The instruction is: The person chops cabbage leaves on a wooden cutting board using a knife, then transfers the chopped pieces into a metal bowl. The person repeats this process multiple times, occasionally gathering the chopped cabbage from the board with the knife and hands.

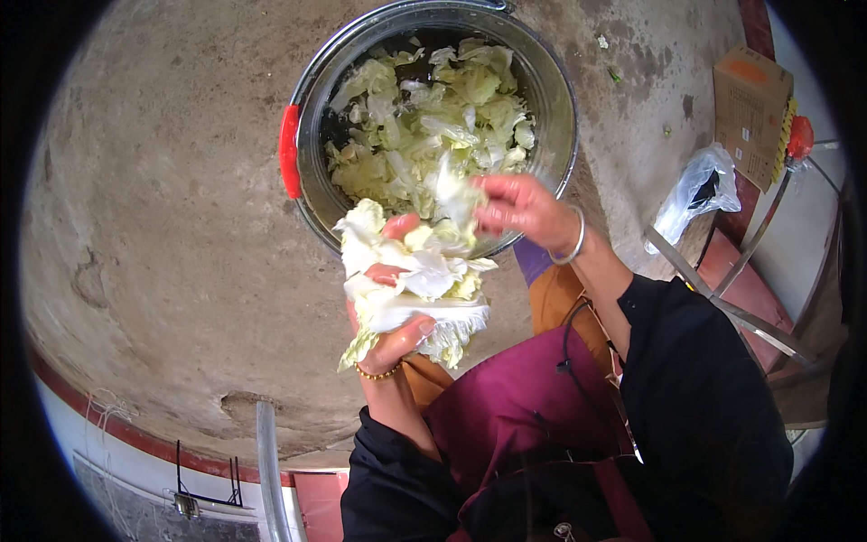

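Observation:
A bunch of pale cabbage leaves (427, 271) is gripped in my left hand (396, 339), its fingers partly covered by them, at the near rim of a round metal tub (552, 135). My right hand (525, 210), with a bangle at the wrist, is just right of the bunch, over the tub's near side. Between its fingertips is a torn piece of cabbage leaf (457, 193), blurred. Many torn cabbage leaves (433, 129) lie in water inside the tub. A red handle grip (290, 152) is at the tub's left side.
The tub stands on a stained concrete floor (169, 203). At the right are a cardboard box (752, 108), a clear plastic bag (694, 190) and a metal frame (731, 305). A grey metal pole (269, 467) is at the lower left, near the wall.

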